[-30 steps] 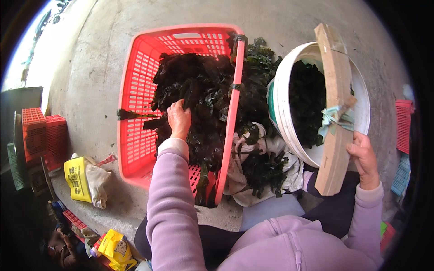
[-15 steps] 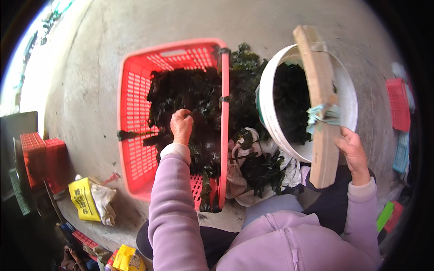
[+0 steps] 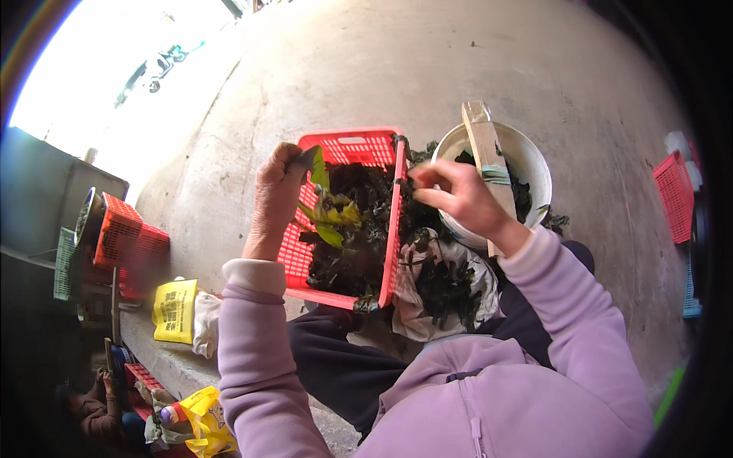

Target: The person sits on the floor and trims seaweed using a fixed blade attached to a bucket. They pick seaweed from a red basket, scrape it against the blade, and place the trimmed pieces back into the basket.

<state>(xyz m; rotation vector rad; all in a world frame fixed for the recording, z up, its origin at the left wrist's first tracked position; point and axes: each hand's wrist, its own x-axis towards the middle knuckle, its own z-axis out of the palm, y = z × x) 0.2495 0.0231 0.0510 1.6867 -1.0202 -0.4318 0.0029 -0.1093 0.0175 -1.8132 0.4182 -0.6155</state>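
My left hand (image 3: 279, 183) is raised over the left rim of a red plastic basket (image 3: 399, 221), its fingers pinched on a yellow-green seaweed frond (image 3: 333, 217) that hangs down. Dark wet seaweed (image 3: 363, 206) fills much of the basket. My right hand (image 3: 466, 195) hovers by the basket's right rim, fingers curled toward each other; whatever is between the fingertips I cannot make out. Behind that hand stands a white bucket (image 3: 538, 160) with dark seaweed inside. A wooden board (image 3: 481, 133) lies across its mouth, with a pale green tie round it.
A whitish sack (image 3: 412, 324) with seaweed on it lies between basket and bucket, close to my legs. More seaweed rests on the concrete floor. At left are a yellow bag (image 3: 175, 311) and red crates (image 3: 121, 221); another person (image 3: 95, 408) sits lower left. A red crate (image 3: 673, 195) stands far right.
My left hand has come up out of the basket with a seaweed frond. My right hand has left the board and moved left to the basket rim. The view has shifted.
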